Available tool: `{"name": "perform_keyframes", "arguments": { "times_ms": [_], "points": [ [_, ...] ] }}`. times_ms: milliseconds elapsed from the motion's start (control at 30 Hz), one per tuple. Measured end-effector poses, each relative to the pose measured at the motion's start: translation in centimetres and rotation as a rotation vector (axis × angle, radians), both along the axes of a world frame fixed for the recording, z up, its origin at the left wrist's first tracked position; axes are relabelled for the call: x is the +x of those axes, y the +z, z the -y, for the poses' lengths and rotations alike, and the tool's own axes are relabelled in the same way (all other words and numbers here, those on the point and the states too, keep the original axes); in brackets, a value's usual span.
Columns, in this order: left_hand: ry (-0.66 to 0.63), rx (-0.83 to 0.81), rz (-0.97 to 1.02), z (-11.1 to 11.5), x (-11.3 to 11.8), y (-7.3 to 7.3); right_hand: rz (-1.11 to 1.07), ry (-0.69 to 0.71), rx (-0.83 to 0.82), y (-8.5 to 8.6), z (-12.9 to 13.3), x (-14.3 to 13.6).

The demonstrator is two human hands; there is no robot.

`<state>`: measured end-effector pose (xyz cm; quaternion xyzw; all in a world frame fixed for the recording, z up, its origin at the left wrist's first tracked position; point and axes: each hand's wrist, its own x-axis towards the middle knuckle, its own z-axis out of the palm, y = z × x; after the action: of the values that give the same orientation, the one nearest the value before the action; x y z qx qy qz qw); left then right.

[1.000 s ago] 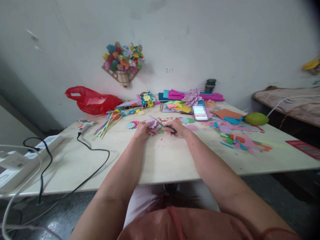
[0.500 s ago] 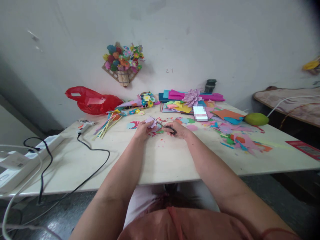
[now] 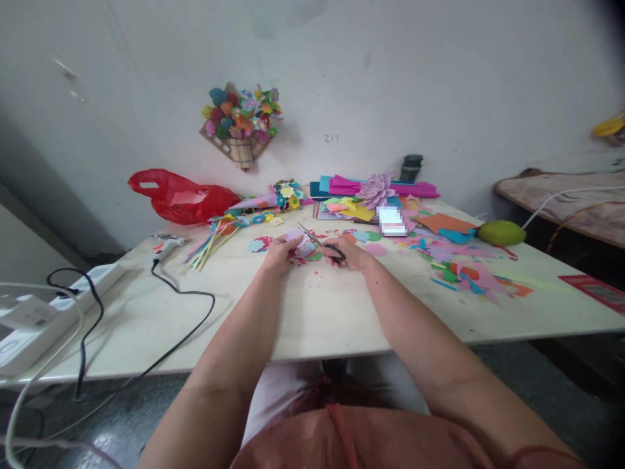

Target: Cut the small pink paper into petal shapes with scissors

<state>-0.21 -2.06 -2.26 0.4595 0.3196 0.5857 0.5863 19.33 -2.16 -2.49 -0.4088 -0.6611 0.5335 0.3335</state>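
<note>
Over the middle of the table, my left hand (image 3: 282, 252) pinches a piece of lilac paper (image 3: 295, 236). My right hand (image 3: 346, 253) is closed around the black handles of a pair of scissors (image 3: 334, 251). The blades point up and left, next to the right edge of the lilac paper; whether they touch it I cannot tell. Small red and pink paper scraps (image 3: 299, 262) lie on the table under both hands. A light blue paper cutout (image 3: 256, 245) rests left of my left hand, and a pink paper circle (image 3: 375, 249) lies right of my right hand.
A glue gun (image 3: 168, 246) with a black cord and a white power strip (image 3: 92, 290) sit at left. Behind are a red plastic bag (image 3: 185, 200), paper flowers (image 3: 288, 194) and a phone (image 3: 391, 221). Paper offcuts (image 3: 473, 277) cover the right side, near a green oval object (image 3: 500, 232).
The lilac paper has turned in my left hand and shows more of its surface. The scissor blades have shifted slightly right and up, off the paper's middle. Both arms stay nearly in place.
</note>
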Motion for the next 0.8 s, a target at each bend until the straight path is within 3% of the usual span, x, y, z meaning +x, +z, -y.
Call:
{"name": "perform_keyframes", "arguments": {
  "times_ms": [267,800],
  "points": [
    [0.038,-0.047,0.030,-0.3,0.0,-0.3,0.017,0.020,0.046,-0.5,-0.4,0.1],
    [0.038,-0.138,0.061,0.3,0.4,0.3,0.037,0.012,0.038,0.6,0.9,-0.4]
  ]
}}
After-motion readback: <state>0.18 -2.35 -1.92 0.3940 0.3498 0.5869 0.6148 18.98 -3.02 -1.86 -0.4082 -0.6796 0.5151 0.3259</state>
